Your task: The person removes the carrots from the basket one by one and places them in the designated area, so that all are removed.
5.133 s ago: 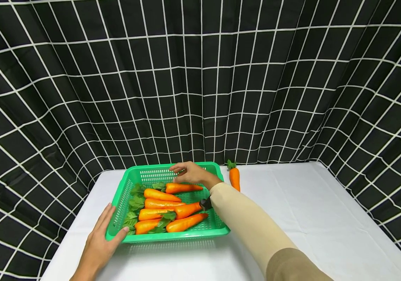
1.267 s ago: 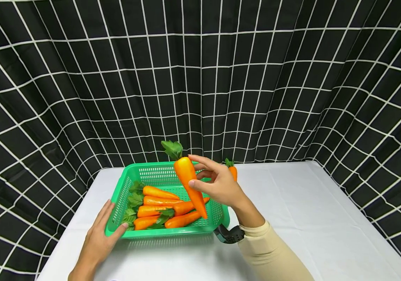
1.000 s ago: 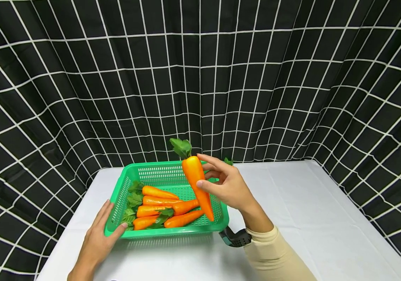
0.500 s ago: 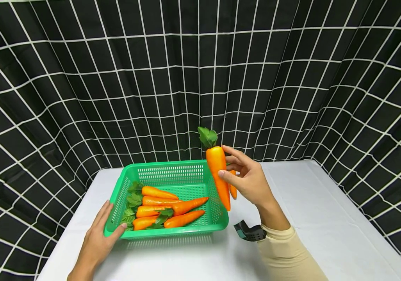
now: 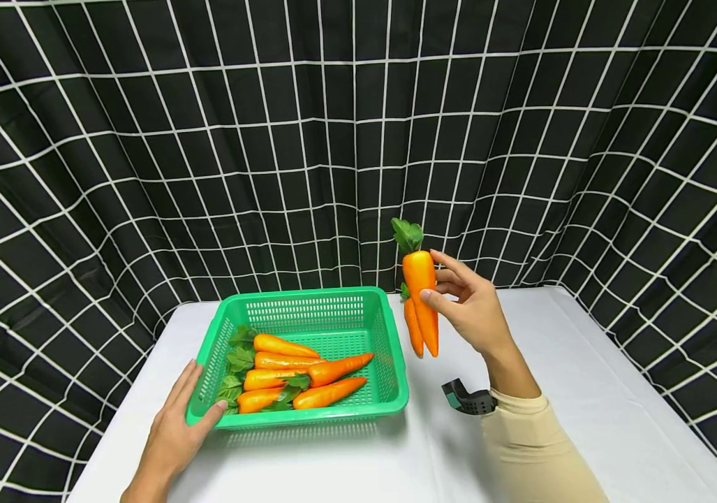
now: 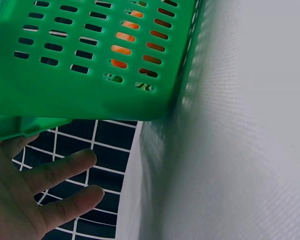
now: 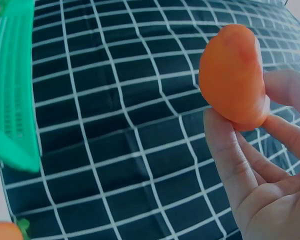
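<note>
My right hand (image 5: 474, 311) pinches a carrot (image 5: 419, 279) between thumb and fingers, holding it upright, leaves on top, just past the basket's right side. In the right wrist view this carrot (image 7: 230, 75) shows end-on. Behind it in the head view, partly covered, a second carrot (image 5: 413, 328) lies on the white table. A green basket (image 5: 308, 418) holds several orange carrots (image 5: 333, 369), with leaves mostly to the left. My left hand (image 5: 172, 433) rests against its near left corner, thumb on the rim. The left wrist view shows spread, straight fingers (image 6: 60, 170) beside the basket wall.
A white cloth (image 5: 559, 384) covers the table. Black curtains (image 5: 358, 140) with a white grid stand behind and on both sides. A dark device (image 5: 474, 402) sits on my right wrist, by the beige sleeve (image 5: 540, 440).
My right hand was reaching into the basket; it has lifted a carrot out and carried it right, past the rim and over the table. The left hand stays at the basket corner.
</note>
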The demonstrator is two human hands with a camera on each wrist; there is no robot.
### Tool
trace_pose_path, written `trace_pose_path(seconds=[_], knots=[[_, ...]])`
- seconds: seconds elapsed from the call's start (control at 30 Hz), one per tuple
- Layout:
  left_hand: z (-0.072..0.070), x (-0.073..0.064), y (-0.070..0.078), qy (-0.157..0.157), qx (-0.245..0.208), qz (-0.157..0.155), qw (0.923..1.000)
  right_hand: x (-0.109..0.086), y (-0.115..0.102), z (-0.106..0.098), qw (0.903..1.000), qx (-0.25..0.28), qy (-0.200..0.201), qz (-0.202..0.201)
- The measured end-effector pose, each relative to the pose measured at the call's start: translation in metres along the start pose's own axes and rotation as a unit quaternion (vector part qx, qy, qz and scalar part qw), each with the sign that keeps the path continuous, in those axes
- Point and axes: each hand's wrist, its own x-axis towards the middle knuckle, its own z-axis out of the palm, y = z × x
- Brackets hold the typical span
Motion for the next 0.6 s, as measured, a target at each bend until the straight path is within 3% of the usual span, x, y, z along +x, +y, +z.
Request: trace_pose_path(seconds=[0.23,0.6], knots=[[0.002,-0.001,-0.003,0.001,-0.003,-0.004,1.0,0.006,0.004,-0.011,0.9985,-0.045,0.02,0.024],[0.001,-0.001,-0.002,0.003,-0.004,-0.004,1.0,0.009,0.038,-0.024,0.9964,-0.041,0.033,0.066]])
